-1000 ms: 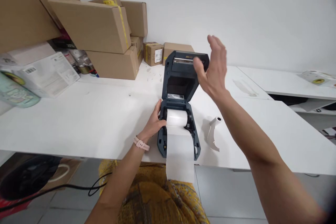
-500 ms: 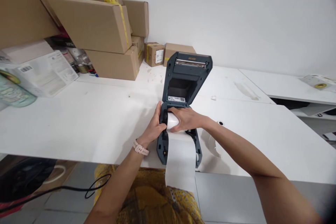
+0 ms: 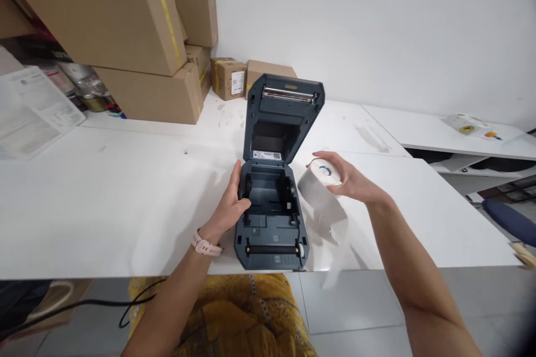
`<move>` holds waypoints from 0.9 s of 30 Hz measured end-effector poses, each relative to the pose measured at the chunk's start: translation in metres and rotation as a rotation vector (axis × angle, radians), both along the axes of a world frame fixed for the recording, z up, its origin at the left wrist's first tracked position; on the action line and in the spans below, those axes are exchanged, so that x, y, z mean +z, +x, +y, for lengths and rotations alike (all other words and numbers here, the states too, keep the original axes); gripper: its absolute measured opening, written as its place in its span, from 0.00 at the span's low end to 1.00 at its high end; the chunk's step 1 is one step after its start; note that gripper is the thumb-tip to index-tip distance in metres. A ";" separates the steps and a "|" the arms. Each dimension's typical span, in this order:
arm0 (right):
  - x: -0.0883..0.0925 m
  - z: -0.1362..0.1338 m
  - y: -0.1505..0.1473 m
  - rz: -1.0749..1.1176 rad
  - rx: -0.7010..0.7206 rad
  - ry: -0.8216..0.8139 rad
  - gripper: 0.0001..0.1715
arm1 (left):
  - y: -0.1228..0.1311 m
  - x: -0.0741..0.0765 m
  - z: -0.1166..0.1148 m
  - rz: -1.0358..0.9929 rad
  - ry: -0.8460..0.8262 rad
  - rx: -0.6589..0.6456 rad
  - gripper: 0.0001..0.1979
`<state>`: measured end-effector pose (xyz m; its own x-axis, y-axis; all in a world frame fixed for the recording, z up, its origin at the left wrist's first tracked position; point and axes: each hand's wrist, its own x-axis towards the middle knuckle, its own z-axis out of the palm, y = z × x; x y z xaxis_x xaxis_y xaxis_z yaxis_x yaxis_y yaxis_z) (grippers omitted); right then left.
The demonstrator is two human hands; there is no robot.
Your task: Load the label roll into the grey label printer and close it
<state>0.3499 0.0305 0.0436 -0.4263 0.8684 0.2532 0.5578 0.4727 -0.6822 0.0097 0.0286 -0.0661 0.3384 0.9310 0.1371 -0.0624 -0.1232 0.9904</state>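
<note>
A dark blue-grey label printer point(image 3: 272, 228) stands near the table's front edge with its lid point(image 3: 285, 117) swung up, and its roll bay is bare. My left hand point(image 3: 229, 201) grips the printer's left side, thumb over the rim and fingers along the outer wall. To the right of the printer, my right hand point(image 3: 347, 178) has its fingers wrapped round a roll of white label paper point(image 3: 312, 184). The roll's round end and core face up, and a loose strip with a torn edge trails toward me. Whether the roll touches the table I cannot tell.
Cardboard boxes point(image 3: 151, 95) are stacked at the back left, with small boxes point(image 3: 228, 78) against the wall behind the printer. A white printed box point(image 3: 33, 111) lies at far left. On the right a shelf unit point(image 3: 473, 142) adjoins the white table point(image 3: 146, 206).
My right hand has lifted the label roll out of the printer and carried it to the right. My left hand stays on the printer's left side. The camera view has shifted slightly.
</note>
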 end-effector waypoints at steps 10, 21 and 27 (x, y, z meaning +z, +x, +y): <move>-0.054 -0.004 0.015 0.137 -0.095 -0.327 0.45 | -0.001 0.001 0.000 0.021 0.001 0.011 0.52; -0.104 -0.050 0.047 0.475 -0.276 -0.549 0.27 | 0.001 0.007 0.000 0.004 -0.010 -0.013 0.53; -0.071 -0.060 0.025 0.726 -0.251 -0.235 0.40 | 0.002 0.002 0.003 -0.018 0.009 -0.014 0.53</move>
